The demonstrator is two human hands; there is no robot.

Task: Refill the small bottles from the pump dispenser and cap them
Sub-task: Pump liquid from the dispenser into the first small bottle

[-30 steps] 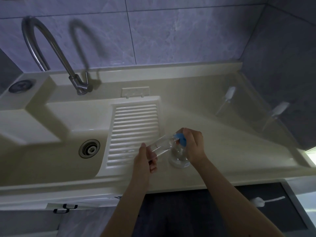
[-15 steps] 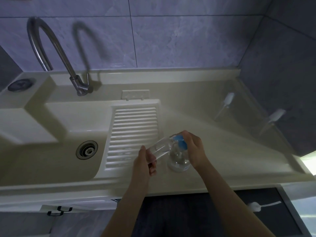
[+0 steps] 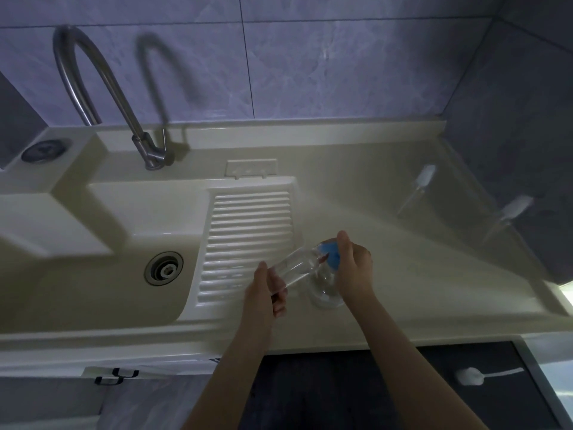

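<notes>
Now the small bottle (image 3: 291, 270), a clear slim tube of glass or plastic, lies tilted, its mouth up against the blue pump head (image 3: 330, 254) of the dispenser (image 3: 325, 285); the left hand (image 3: 266, 294) grips its lower end, fingers curled round it; the right hand (image 3: 355, 268) is cupped over the blue head, thumb up, fingers wrapped about it; the dispenser is a round, see-through bottle standing on the smooth cream counter (image 3: 403, 274), just right of the ribbed draining board (image 3: 248, 240); further right, two more clear bottles (image 3: 417, 189) with white tops seem to stand by the counter's edge, though they are faint; left lies the sink basin (image 3: 108, 274) with its steel drain (image 3: 163, 268), under a curved metal tap (image 3: 124, 100); grey marbled tiles (image 3: 310, 63) rise behind.
</notes>
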